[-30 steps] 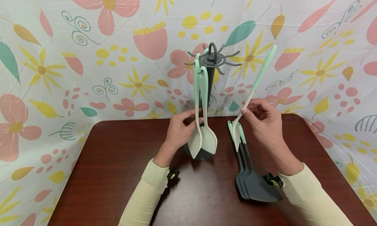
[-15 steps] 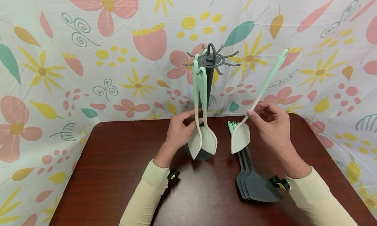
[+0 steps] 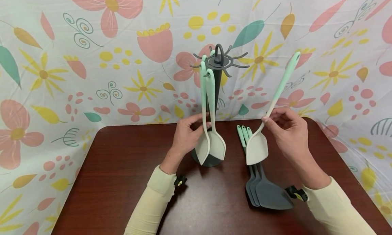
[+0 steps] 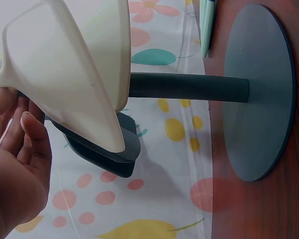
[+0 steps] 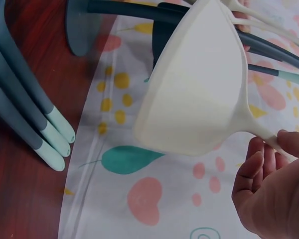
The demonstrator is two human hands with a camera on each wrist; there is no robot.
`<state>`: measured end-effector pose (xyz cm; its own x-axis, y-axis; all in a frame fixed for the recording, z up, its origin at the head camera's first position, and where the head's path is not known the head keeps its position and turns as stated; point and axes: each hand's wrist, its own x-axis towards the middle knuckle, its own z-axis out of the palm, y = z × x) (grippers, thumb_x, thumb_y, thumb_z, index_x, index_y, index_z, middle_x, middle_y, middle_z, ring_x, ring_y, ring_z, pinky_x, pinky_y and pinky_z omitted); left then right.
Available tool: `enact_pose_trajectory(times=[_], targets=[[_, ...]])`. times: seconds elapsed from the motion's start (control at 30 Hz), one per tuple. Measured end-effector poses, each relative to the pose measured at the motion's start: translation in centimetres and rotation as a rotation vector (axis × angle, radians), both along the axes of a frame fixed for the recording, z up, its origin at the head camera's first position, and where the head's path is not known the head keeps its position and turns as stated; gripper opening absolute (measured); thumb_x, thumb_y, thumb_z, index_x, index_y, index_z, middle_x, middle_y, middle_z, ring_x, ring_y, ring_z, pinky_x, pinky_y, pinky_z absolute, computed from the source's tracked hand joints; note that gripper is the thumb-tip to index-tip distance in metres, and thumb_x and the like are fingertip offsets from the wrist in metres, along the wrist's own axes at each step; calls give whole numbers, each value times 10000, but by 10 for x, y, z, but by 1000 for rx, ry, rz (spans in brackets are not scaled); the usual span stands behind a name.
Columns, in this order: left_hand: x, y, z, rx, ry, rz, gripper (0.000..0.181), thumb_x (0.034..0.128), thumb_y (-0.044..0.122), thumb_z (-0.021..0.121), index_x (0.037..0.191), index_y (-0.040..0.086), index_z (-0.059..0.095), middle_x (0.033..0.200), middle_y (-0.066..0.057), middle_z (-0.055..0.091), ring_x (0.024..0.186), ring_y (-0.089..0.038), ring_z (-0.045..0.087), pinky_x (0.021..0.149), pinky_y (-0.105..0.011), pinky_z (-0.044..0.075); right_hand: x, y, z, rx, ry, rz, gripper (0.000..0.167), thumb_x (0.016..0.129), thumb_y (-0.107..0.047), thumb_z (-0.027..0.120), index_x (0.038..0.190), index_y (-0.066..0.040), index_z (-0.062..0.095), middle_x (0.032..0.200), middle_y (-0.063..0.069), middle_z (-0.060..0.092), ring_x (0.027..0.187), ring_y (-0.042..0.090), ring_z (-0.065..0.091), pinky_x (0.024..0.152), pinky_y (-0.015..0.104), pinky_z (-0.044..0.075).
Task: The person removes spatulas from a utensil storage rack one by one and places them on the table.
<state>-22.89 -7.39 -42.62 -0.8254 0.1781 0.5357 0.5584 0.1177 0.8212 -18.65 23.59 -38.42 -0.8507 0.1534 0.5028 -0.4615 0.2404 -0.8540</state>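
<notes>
The right grip [image 3: 288,131] pinches the narrow neck of a cream spatula [image 3: 257,148] between thumb and fingertips, just above its blade, while the left grip [image 3: 188,134] looks closed around the pole of a dark stand [image 3: 217,92]. The spatula is in the air to the right of the stand, blade down, its green handle leaning up and away, above three dark spatulas [image 3: 272,194] lying on the surface [image 3: 122,177]. Two pale spatulas [image 3: 217,146] hang from the stand's left side, in front of the left grip. The light pinch so low on a long tool seems the weak point: it could twist, swinging the handle's tip wide of the bare hooks [image 3: 241,66] on the right. A careless swing might also catch a hook or nudge the hanging pair loose. With the visible load mostly on one side, the stand could rock or turn if the left grip slackened, and that hand's closeness to the hanging handles might make it jostle them too.
</notes>
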Motion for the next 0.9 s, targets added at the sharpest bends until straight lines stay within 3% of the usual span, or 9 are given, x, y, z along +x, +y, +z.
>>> enact_pose_trajectory(times=[0.3,0.5,0.73,0.9], targets=[[-1,0,-1,-10,0,9,264,957,200,826,1219,173,817,997,-56,817,869,-127,723,695,-265,525,5,5,-7,37,-35,-30,206,916,47,798,1087,96,693,858,66,707,746,138,669,667,169,531],[-1,0,0,7,-5,-14,282,950,179,830,1230,153,809,1001,-11,814,739,-144,712,620,-275,518,7,11,-13,119,-74,-80,193,940,-11,799,1099,48,707,857,15,709,732,115,653,631,175,505],[-1,0,1,-26,1,13,273,954,210,830,1223,164,814,997,18,815,877,-114,731,719,-284,555,9,21,-19,204,-139,-82,212,951,-55,803,1138,14,730,885,-7,719,746,103,676,646,159,521],[0,0,1,-30,-3,13,277,960,214,825,1231,160,809,995,15,814,794,-120,719,677,-295,561,11,27,-23,238,-175,-85,226,952,-62,804,1155,8,732,883,-32,716,731,102,670,628,159,513]])
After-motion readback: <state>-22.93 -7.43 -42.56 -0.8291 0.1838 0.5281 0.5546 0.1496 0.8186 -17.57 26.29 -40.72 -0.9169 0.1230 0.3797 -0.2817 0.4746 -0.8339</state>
